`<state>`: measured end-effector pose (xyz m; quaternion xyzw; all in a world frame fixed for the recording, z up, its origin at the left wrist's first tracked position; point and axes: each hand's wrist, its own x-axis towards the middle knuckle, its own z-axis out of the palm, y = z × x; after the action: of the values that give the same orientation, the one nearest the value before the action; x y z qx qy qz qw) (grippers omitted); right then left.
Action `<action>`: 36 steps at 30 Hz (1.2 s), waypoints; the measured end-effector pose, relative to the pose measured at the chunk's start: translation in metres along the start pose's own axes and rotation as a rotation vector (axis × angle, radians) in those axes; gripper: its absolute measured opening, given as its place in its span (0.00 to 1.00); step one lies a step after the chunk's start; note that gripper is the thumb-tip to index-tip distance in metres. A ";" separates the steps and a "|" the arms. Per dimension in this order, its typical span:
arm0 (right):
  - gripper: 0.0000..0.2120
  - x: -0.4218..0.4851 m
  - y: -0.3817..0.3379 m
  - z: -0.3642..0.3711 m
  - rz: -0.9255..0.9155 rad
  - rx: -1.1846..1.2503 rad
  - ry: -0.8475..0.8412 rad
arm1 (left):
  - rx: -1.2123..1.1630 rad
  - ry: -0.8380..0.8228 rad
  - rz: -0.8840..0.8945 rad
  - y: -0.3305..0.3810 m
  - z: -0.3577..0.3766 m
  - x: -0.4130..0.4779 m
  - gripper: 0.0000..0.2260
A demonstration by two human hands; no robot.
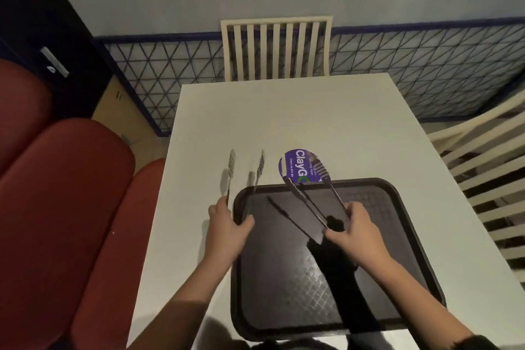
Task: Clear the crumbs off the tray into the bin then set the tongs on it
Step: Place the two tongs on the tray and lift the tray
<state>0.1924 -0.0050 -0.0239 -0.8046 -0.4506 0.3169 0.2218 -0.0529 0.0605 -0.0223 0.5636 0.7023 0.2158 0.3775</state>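
Note:
A dark brown tray lies on the white table in front of me. My left hand is closed around the handle end of one pair of metal tongs, whose two arms point away over the table at the tray's far left corner. Over the far part of the tray, my right hand grips a second pair of metal tongs; their tips reach past the far rim. No crumbs show on the tray. No bin is in view.
A purple round sticker reading "ClayGo" sits on the white table just beyond the tray. A cream slatted chair stands at the far end, another chair at the right. Red seats run along the left.

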 end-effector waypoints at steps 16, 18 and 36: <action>0.26 -0.040 0.092 0.004 0.280 0.039 0.229 | 0.176 0.088 -0.060 -0.004 0.123 -0.109 0.31; 0.29 -0.038 0.089 0.004 0.293 -0.031 0.257 | 0.200 0.110 -0.091 0.001 0.130 -0.108 0.32; 0.56 -0.019 0.086 0.005 0.083 -0.514 0.083 | 0.341 0.081 -0.132 0.005 0.137 -0.093 0.36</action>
<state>0.2315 -0.0641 -0.0766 -0.8646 -0.4735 0.1677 0.0150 0.0638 -0.0435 -0.0772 0.5630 0.7788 0.0905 0.2613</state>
